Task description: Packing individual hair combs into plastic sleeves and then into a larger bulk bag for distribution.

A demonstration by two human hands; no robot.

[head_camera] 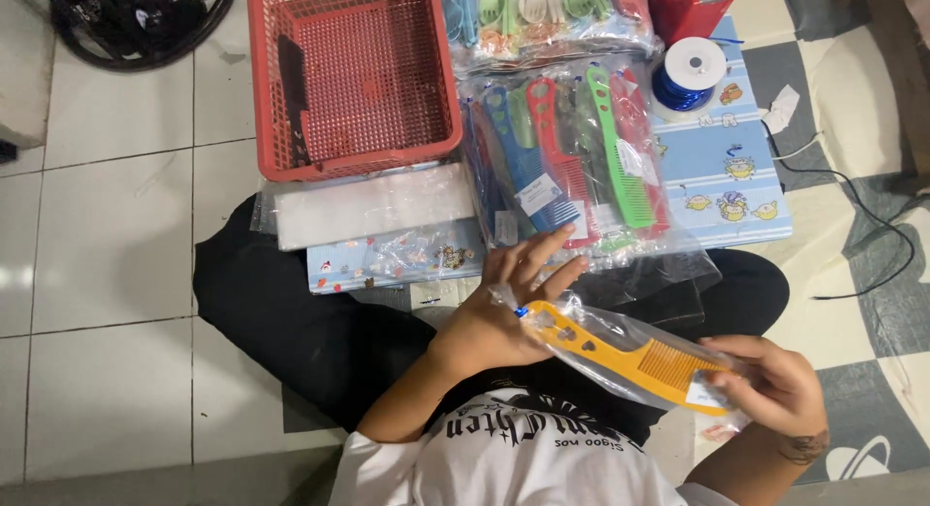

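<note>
Floor: pale square tiles (107, 245) fill the left of the frame; a checked mat shows at the right edge.
Low table: a light blue board with cartoon prints (727, 167), centre to upper right, mostly covered.
Basket: a red mesh plastic basket (354, 75), upper centre-left, with one dark flat object lying along its left wall.
Bag stack: a flat pile of clear plastic sleeves (373, 206) just below the basket.
Comb pile: bagged combs (567, 153) in blue, red and green, fanned out at upper centre.
Spool: a white reel of blue cord (690, 75), upper right, beside the comb pile.
Comb in hand: an orange comb (630, 356), lower centre, lying diagonally inside a clear sleeve, holed handle toward the upper left, teeth toward the lower right.
Left hand (513, 298): pinches the sleeve at the handle end, other fingers spread.
Right hand (775, 385): closed around the toothed end, over a small white label.
Handling, judged: light, stiff plastic; teeth may bend or snap under pressure. The sleeve is thin, crinkly and slippery, so the comb could slide within it.
Hold, judged: best by the solid handle and spine, through the film.
</note>
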